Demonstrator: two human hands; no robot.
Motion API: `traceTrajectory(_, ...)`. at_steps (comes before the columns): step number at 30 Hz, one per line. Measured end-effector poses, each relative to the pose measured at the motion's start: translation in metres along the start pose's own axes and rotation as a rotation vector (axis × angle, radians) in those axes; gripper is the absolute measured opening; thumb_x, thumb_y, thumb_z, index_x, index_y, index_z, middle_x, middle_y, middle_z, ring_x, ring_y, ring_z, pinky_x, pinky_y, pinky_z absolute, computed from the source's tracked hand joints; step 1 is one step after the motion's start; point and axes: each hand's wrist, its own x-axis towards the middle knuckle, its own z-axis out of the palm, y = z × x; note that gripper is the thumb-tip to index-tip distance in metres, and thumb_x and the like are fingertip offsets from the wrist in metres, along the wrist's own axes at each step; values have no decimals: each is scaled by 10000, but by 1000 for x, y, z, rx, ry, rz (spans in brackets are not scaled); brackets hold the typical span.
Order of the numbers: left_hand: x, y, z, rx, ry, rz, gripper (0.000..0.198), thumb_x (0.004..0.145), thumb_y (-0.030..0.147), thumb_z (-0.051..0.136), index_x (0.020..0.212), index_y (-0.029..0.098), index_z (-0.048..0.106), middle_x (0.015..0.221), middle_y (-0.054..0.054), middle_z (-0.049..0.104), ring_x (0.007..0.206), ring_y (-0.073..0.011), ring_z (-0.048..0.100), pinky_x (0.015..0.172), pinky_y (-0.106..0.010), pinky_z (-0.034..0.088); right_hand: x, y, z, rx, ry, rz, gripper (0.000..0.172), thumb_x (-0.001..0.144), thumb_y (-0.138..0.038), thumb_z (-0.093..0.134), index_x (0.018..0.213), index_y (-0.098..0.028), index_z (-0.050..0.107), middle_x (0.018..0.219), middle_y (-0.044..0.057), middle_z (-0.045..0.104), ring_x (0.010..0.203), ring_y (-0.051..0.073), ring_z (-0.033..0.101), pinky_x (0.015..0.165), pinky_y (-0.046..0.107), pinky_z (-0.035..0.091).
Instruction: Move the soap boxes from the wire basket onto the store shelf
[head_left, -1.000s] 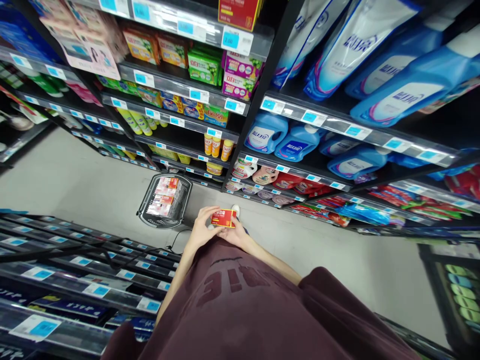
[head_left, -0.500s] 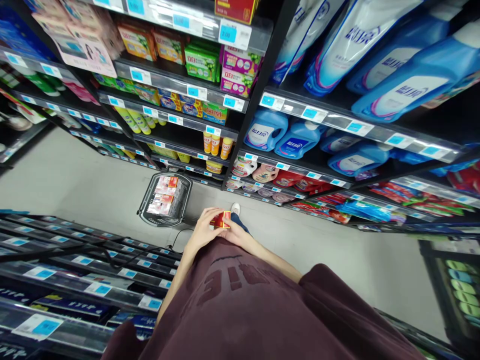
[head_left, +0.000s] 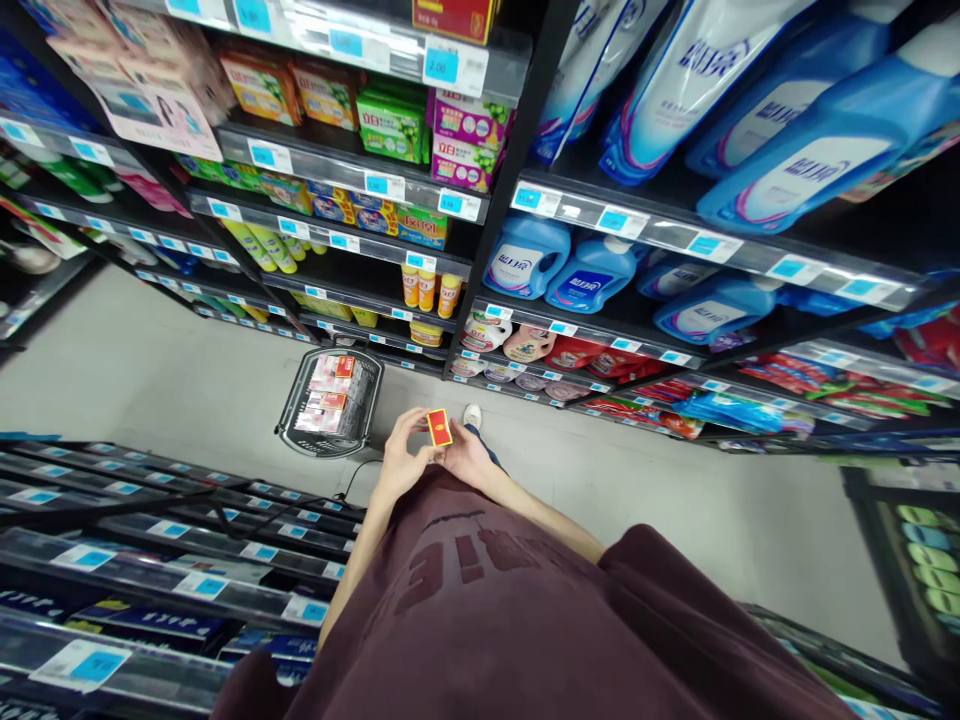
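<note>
My left hand (head_left: 406, 452) and right hand (head_left: 466, 460), fingers part-curled, hold the red box (head_left: 440, 427) between them, presumably for steadiness.

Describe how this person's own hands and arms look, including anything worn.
The left hand and right hand are ungloved, and no watch shows. The forearms are uncovered. The loose top is dark maroon, with large darker lettering across the front.

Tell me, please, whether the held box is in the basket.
Out: left hand and right hand hold the red box outside the basket.
</note>
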Motion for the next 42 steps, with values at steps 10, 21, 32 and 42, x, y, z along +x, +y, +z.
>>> traceTrajectory(10,0,-15,-2,-223,-14,-129,552,854,355,725,1367,240,558,1497,-149,503,1285,-276,587,989,-410,581,1,-7,-9,126,153,-152,64,905,-202,665,913,-203,601,672,-28,645,507,115,538,489,236,478)
traceTrajectory(21,3,-18,-2,-298,16,-328,580,811,489,755,1263,141,652,1422,-197,612,1315,-321,595,1064,-473,533,3,-10,-18,166,121,-181,113,908,-109,608,911,-212,562,680,-55,611,453,58,451,418,168,446)
traceTrajectory(32,5,-24,-2,-335,120,-484,579,700,510,835,1128,135,724,1230,-180,733,1178,-320,685,1086,-501,502,0,-9,-12,166,109,-200,200,864,-21,629,880,-212,572,762,-42,633,490,58,454,441,154,441)
traceTrajectory(42,7,-19,-1,-369,179,-528,504,641,449,871,1029,150,753,1120,-162,771,1098,-314,714,1025,-483,536,1,-9,-13,158,96,-203,200,849,-38,660,883,-218,578,763,-51,651,478,56,458,443,159,444)
